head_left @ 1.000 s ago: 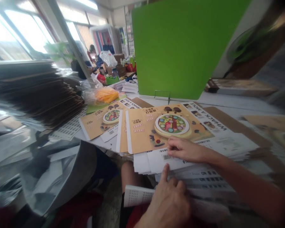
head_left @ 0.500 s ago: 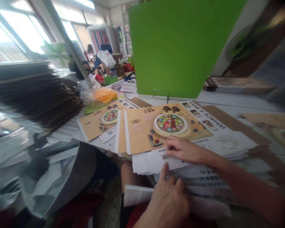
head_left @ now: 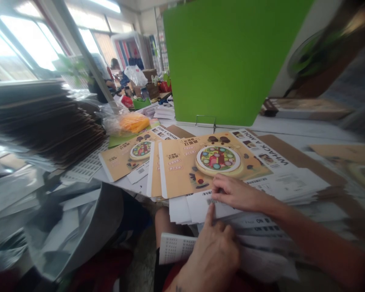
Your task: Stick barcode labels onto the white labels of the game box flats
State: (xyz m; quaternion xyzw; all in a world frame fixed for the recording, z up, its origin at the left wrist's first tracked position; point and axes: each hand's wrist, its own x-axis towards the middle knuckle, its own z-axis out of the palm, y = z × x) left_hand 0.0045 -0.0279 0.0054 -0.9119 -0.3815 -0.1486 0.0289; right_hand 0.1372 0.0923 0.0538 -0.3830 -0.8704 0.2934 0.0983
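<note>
Precariously, the open right hand (head_left: 240, 194) rests on loose white cards (head_left: 200, 209) while the left hand's (head_left: 213, 259) grip is unclear; a slip could scatter them.

"WHACK A MOLE" runs upside down in black capitals along the white strip of an orange printed game card (head_left: 263, 148), and again on a second card (head_left: 166, 133), while a barcode (head_left: 211, 201) and "NO" mark the white sheets (head_left: 263, 222) below.

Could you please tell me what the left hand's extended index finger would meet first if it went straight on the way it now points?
The left hand aims its index finger at the barcoded white panel of the flattened game box, so that comes first. The fingertip seems already at its lower edge, though depth is hard to judge.
</note>
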